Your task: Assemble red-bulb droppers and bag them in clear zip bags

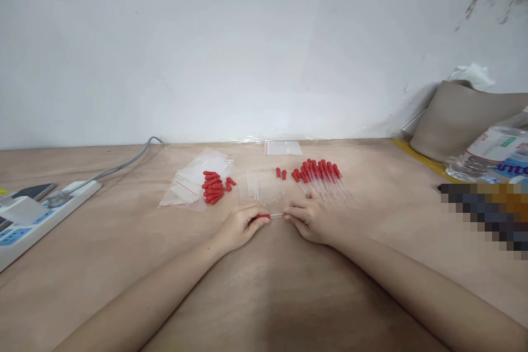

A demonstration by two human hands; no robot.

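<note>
My left hand [243, 225] is closed round a red rubber bulb [264, 216], its open end pointing right. Between my hands shows a thin clear glass dropper tube [277, 216], one end at the bulb and the other pinched in the fingers of my right hand [309, 217]. Whether the tube sits inside the bulb I cannot tell. Just beyond, loose glass tubes [264, 190] lie on clear plastic. Left of them is a pile of red bulbs [213, 187]; to the right lie several droppers with red bulbs fitted [317, 170].
Clear plastic bags [181, 190] lie behind the bulb pile, and a small zip bag [284, 148] rests near the wall. A white power strip [70, 203] with a grey cable [124, 165] is at left. A water bottle [487, 148] and a beige holder [445, 121] stand at right.
</note>
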